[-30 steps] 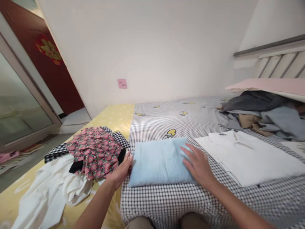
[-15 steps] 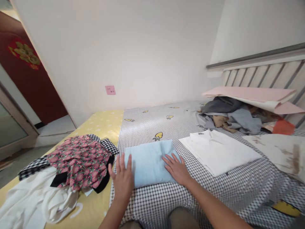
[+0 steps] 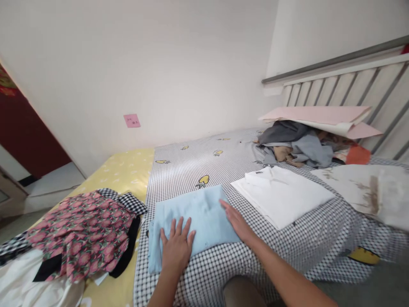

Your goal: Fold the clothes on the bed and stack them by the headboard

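Observation:
A light blue folded garment [image 3: 204, 213], with small buttons on it, lies flat on the checked sheet in front of me. My left hand [image 3: 177, 247] rests palm down on its near left part, fingers spread. At the garment's right edge is my right hand [image 3: 237, 221], turned on its side with the fingers stretched out along the edge. Neither hand grips anything. To the right lies a folded white shirt [image 3: 281, 196], its collar toward the wall. On the left a pink flowered garment [image 3: 86, 234] with black trim lies crumpled.
White cloth [image 3: 22, 277] is bunched at the lower left on the yellow sheet [image 3: 128, 164]. Mixed clothes [image 3: 306, 147] are heaped at the back right beneath pink board [image 3: 316, 114], near the slatted headboard [image 3: 345, 89]. A stained white cloth [image 3: 358, 187] lies at the right.
My left hand has moved from the blue garment's left edge onto its top. My right hand has shifted from its top to the right edge. More of the garment shows at left; the view has turned right.

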The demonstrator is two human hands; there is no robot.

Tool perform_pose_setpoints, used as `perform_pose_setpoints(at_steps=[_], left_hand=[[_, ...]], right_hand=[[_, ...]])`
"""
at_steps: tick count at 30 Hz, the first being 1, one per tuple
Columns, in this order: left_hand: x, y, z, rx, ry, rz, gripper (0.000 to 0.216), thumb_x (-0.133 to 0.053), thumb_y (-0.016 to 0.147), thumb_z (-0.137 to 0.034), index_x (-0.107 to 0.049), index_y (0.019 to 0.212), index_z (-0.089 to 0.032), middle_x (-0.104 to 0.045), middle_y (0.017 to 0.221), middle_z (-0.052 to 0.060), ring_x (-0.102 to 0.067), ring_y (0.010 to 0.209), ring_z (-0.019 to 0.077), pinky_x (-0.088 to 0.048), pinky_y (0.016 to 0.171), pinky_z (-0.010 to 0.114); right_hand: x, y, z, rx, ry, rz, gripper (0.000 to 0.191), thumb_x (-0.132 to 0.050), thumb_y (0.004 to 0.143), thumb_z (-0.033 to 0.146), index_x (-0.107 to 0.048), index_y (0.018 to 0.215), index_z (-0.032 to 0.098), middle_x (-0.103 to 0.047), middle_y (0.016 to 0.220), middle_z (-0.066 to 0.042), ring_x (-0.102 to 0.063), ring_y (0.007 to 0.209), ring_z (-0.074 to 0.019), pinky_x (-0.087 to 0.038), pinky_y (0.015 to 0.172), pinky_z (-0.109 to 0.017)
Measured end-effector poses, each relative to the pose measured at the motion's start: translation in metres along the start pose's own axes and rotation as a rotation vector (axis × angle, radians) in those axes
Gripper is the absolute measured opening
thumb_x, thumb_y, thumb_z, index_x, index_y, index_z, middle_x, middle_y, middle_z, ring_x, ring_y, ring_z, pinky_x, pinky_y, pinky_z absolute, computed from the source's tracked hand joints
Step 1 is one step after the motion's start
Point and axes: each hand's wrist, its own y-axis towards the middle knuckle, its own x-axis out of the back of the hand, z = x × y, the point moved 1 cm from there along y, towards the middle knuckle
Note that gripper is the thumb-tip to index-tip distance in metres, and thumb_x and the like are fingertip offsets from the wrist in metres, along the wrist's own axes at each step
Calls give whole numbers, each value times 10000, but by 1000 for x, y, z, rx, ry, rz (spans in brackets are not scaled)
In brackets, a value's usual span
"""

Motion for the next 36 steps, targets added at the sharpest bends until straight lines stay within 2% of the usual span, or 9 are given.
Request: perform_pose_setpoints(at_steps=[4,7,9,13,18,21,29,32,36], left_hand=[[-5,0,-2,1,48,-72,522,-315,1038,-463,-360,1550,-367,-370,1646,19,-295,1539,336,-177,1199,739],[-9,-1,-3,3,78,-130,523,-331,1034,-434,-384,1545,-340,-395,1633,49,-316,1527,352,-181,1192,742],[-11,-1,-3,5,87,-144,520,-336,1032,-426,-402,1539,-335,-401,1629,56,-327,1521,355,-186,1190,740],[-11,-2,-4,15,101,-140,512,-333,1033,-419,-409,1533,-339,-408,1622,50,-340,1517,344,-197,1195,728],[-13,-2,-5,43,96,-137,505,-344,1032,-402,-407,1528,-335,-411,1616,47,-353,1511,343,-225,1188,734],[-13,-2,-7,50,87,-148,501,-329,1035,-388,-411,1526,-334,-405,1620,43,-358,1509,338,-234,1188,732],[-17,-2,-7,91,-7,-165,500,-328,1035,-405,-438,1517,-333,-417,1618,26,-339,1521,320,-199,1218,712],[-21,-3,-8,113,-69,-194,496,-340,1032,-431,-458,1506,-346,-436,1610,28,-338,1522,312,-187,1233,691],[-21,-5,-9,136,-126,-206,504,-362,1025,-453,-470,1503,-338,-436,1612,43,-326,1528,320,-169,1243,681]], right_hand=[[22,-6,-11,-66,160,-508,607,-341,1011,572,-596,1404,186,-601,1442,-158,-545,1343,-286,-419,1146,-523],[25,-16,15,50,-61,-652,502,-374,1019,476,-625,1359,206,-610,1413,-147,-528,1341,-287,-378,1156,-561],[15,-18,44,154,-258,-583,449,-367,1038,393,-592,1406,269,-554,1490,-110,-465,1402,-283,-298,1187,-594],[-22,4,86,247,-568,-261,499,-383,1046,363,-420,1543,402,-366,1652,-26,-259,1531,-315,-156,1208,-654],[-64,55,61,15,-667,157,567,-352,1033,550,-351,1582,405,-234,1708,-3,-121,1566,-382,-46,1199,-698],[-73,72,36,-81,-666,316,610,-285,1023,623,-312,1594,412,-198,1716,-1,-74,1573,-384,-16,1201,-688],[-65,63,49,-60,-696,386,578,-284,1033,578,-308,1591,432,-174,1719,26,-102,1575,-365,-89,1218,-647],[-58,26,53,-11,-737,333,539,-249,1047,540,-361,1566,447,-269,1690,45,-196,1561,-334,-120,1209,-659],[-43,-41,28,-2,-836,122,554,-231,1039,554,-444,1533,419,-409,1626,39,-262,1536,-342,-92,1202,-680]])
